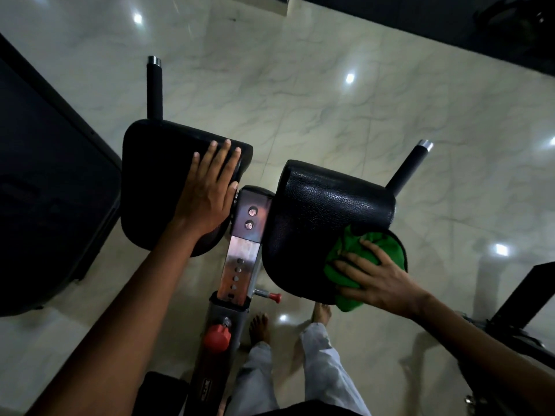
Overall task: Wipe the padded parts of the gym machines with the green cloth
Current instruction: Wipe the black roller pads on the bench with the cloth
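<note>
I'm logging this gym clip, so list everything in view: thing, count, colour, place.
padded rests: 2, black, either side of the post
green cloth: 1, on right pad's near corner
handle grips: 2, black with silver caps, beyond the pads
adjustment post: 1, metal with holes, centre
red knob: 1, low on post
pull pin: 1, red-tipped, right of post
floor: pale marble tiles
left hand: flat on left pad
right hand: presses cloth
feet: 2, bare, below
</note>
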### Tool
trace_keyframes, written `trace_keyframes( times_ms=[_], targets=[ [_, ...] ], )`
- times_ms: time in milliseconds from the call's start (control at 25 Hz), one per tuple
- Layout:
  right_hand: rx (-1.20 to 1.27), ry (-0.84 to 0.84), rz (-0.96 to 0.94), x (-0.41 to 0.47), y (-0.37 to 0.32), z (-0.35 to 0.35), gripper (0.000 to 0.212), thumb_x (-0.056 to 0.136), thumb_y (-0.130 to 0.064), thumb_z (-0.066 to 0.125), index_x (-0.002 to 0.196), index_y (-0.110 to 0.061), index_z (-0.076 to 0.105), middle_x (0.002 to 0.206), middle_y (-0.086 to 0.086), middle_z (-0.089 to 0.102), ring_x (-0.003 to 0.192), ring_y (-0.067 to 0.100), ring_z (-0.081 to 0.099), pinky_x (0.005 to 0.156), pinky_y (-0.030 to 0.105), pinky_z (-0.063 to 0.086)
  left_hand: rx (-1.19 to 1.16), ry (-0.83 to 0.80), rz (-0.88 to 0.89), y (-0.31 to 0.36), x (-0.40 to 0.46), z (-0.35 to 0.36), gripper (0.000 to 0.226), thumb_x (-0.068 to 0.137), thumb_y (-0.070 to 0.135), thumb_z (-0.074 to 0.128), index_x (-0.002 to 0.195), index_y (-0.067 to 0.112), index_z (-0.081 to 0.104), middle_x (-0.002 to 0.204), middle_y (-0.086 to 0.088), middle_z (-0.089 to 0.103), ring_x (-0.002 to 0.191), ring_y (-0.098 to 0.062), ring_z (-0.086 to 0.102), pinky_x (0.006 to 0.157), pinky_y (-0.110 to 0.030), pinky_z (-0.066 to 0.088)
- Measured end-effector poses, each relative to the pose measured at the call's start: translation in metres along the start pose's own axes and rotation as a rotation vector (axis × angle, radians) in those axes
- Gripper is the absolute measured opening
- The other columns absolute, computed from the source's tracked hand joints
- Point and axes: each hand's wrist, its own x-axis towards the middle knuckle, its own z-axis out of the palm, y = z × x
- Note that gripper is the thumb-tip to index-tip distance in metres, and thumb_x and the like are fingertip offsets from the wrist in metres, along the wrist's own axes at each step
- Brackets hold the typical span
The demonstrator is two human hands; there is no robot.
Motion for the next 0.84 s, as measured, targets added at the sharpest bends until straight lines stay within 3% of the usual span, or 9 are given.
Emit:
trace_keyframes(
  times_ms=[160,280,440,640,760,840],
  targets=[
    [0.050,0.078,0.296,0.018,0.017,-0.021,0.037,0.099,-0.010,0.037,0.126,-0.030,0.053,0.129,0.013,0.059,0.118,0.032,0.056,0.095,0.053,0.041,0.018,-0.032,-0.031,0.003,0.002,-0.006,0.058,0.092,0.026,0.033,0.147,0.005,0.032,0.153,-0.018,0.029,0.141,-0.038,0.025,0.111,-0.056,0.020],
    [0.142,0.153,0.453,0.053,0.033,-0.043,0.041,0.094,-0.021,0.041,0.132,-0.033,0.049,0.133,0.015,0.056,0.117,0.032,0.050,0.090,0.046,0.039,0.002,-0.059,-0.047,0.006,0.004,-0.013,0.057,0.091,0.027,0.034,0.144,0.006,0.038,0.150,-0.017,0.035,0.138,-0.037,0.032,0.109,-0.055,0.027],
    [0.221,0.151,0.365,0.106,0.054,-0.042,0.054,0.080,-0.029,0.046,0.134,-0.034,0.046,0.131,0.015,0.055,0.114,0.031,0.048,0.082,0.040,0.034,-0.005,-0.102,-0.068,-0.002,0.000,-0.024,0.054,0.092,0.027,0.032,0.142,0.009,0.041,0.149,-0.014,0.039,0.136,-0.034,0.037,0.106,-0.050,0.035],
    [0.347,0.178,0.294,0.182,0.082,-0.027,0.052,0.080,-0.035,0.046,0.132,-0.036,0.048,0.127,0.012,0.055,0.105,0.029,0.051,0.076,0.038,0.037,-0.056,-0.124,-0.273,-0.013,-0.033,-0.028,0.056,0.090,0.031,0.035,0.144,0.016,0.036,0.152,-0.012,0.034,0.135,-0.034,0.039,0.102,-0.054,0.038],
    [0.491,0.200,0.364,0.226,0.107,-0.023,0.054,0.076,-0.037,0.046,0.130,-0.039,0.046,0.123,0.009,0.057,0.098,0.032,0.057,0.074,0.040,0.048,-0.132,-0.075,-0.438,-0.023,-0.037,-0.031,0.058,0.092,0.037,0.033,0.141,0.007,0.042,0.150,-0.017,0.036,0.134,-0.039,0.039,0.102,-0.058,0.038],
    [0.662,0.185,0.458,0.252,0.124,-0.016,0.058,0.072,-0.034,0.047,0.130,-0.038,0.048,0.119,0.006,0.057,0.099,0.032,0.057,0.079,0.041,0.050,-0.179,-0.008,-0.546,-0.026,-0.032,-0.034,0.065,0.092,0.043,0.029,0.143,0.004,0.039,0.152,-0.016,0.031,0.138,-0.036,0.033,0.109,-0.053,0.030]
  ],
)
